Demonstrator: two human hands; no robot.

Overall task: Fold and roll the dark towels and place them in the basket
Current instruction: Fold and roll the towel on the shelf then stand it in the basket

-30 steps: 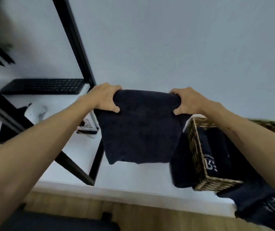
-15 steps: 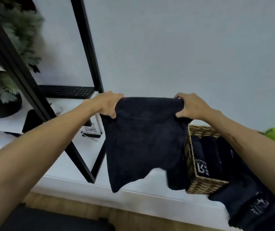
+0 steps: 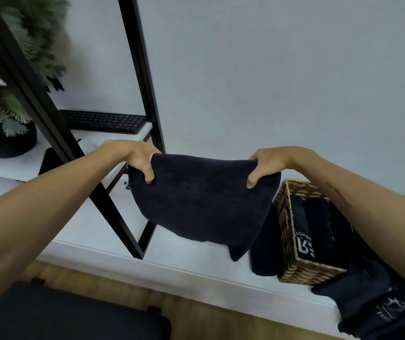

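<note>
The towel [image 3: 201,200] is held in the air above the white table [image 3: 93,231], just left of the basket [image 3: 286,231], and is not yet laid down for folding or rolling.

Likely faults from this position:
- The lower edge hangs unevenly, with one corner drooping lower on the right side. If the towel is laid down as it hangs, a skewed fold is to be expected, and a lopsided roll after it.
- The towel is supported only at its top edge. If either pinch is loosened, that side is likely to drop and the fold to open.
- The hanging corner is near the dark cloth draped beside the basket wall. A snag or a drag on that cloth is possible if the towel is swung right.
- Rolled towels are already seated in the basket; room for another cannot be judged.

Hand state:
- The left hand [image 3: 137,158] is closed on the towel's upper left corner, thumb in front, fingers behind.
- The right hand [image 3: 267,165] is closed on the upper right corner in the same manner.
- Nothing else is touched by either hand.
</note>
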